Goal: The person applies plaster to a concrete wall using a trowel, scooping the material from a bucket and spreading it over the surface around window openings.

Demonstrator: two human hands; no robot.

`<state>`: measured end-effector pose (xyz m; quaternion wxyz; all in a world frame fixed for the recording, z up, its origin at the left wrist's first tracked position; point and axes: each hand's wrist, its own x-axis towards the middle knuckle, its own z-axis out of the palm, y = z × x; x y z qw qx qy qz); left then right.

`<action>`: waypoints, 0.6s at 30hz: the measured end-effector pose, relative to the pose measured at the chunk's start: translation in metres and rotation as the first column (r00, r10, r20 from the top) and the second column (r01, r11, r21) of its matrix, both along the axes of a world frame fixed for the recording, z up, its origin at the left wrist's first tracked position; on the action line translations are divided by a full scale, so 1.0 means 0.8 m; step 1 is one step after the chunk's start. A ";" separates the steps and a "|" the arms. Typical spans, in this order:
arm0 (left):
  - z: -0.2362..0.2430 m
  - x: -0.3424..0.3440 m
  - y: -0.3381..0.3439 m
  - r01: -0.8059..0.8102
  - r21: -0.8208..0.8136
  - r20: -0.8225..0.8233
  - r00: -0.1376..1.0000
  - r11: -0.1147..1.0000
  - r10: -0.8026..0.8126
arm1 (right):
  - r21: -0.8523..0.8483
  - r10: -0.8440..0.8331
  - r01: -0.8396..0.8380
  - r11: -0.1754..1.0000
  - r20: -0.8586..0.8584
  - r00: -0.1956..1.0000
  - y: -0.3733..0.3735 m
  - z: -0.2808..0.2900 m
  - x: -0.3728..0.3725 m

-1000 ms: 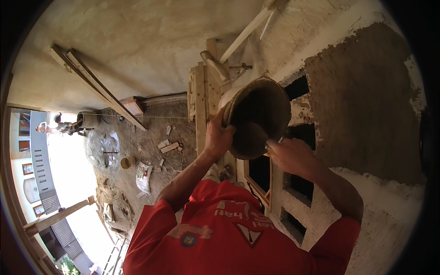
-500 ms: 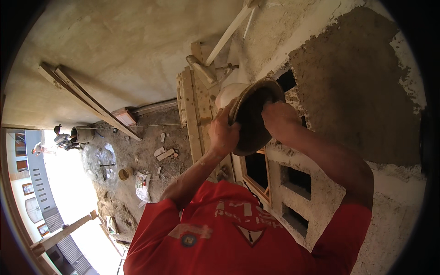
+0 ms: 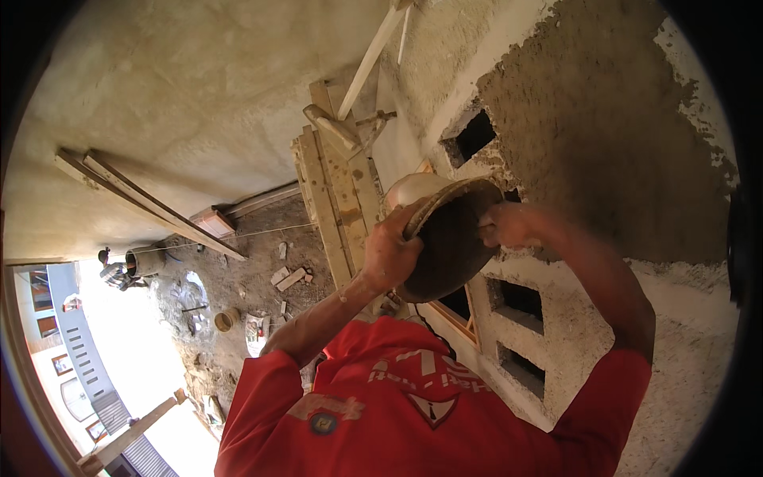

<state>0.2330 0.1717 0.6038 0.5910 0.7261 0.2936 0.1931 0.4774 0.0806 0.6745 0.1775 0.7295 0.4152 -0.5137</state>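
While the left hand [image 3: 391,253] grips the bucket [image 3: 447,250] by its left rim, it's tipped between both hands, base angled away, mouth toward the right hand [image 3: 510,226], which looks curled by the opposite edge, can't tell if it's holding anything tbh.

The shirt [image 3: 373,433] is red with white lettering [image 3: 430,364], the bucket [image 3: 449,253] greyish brown inside.

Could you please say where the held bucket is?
In the head view, the bucket is just right of centre, its rim in the left hand.
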 end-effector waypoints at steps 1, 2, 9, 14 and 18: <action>0.002 0.002 0.000 0.034 -0.010 -0.030 0.999 0.999 -0.034 | 0.035 -0.068 0.070 0.997 -0.054 0.996 -0.016 -0.012 0.005; 0.001 0.001 0.000 0.029 -0.026 -0.021 0.999 0.999 -0.030 | 0.031 -0.085 0.087 0.996 -0.080 0.993 -0.025 -0.017 0.005; 0.011 -0.002 0.003 -0.002 -0.090 -0.001 1.000 0.996 0.002 | 0.145 -0.233 0.284 0.948 -0.293 0.927 -0.068 -0.047 -0.007; 0.021 -0.002 0.009 -0.063 -0.083 0.035 0.997 0.995 0.066 | 0.202 -0.325 0.457 0.866 -0.468 0.822 -0.075 -0.053 -0.027; 0.023 -0.004 0.011 -0.117 -0.088 0.154 0.980 0.989 0.129 | 0.216 -0.351 0.584 0.782 -0.622 0.700 -0.074 -0.076 -0.045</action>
